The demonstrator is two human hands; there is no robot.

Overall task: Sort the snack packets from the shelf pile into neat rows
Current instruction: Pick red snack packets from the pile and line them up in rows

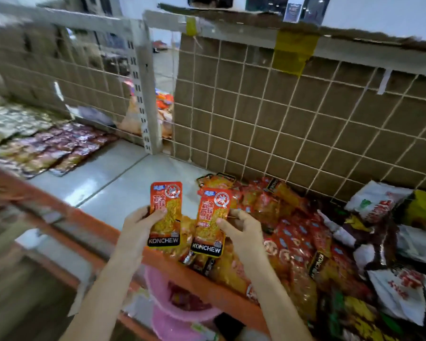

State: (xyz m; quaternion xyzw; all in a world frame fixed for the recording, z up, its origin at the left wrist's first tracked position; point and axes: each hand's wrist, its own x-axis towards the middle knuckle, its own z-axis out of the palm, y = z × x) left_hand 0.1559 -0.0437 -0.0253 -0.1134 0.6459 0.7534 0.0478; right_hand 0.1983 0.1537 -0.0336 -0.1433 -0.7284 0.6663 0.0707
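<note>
Two hands are showing, each holding one orange KONCHEW packet upright above the shelf's front edge. The left hand (139,223) is gripping the left packet (165,214), thumb across its face. The right hand (241,226) is pinching the right packet (213,220) between thumb and fingers. A loose pile (280,230) of matching packets, too many to count, is lying just right on the grey shelf (123,183). Rows of purple packets (59,148) are sitting far left, blurred.
</note>
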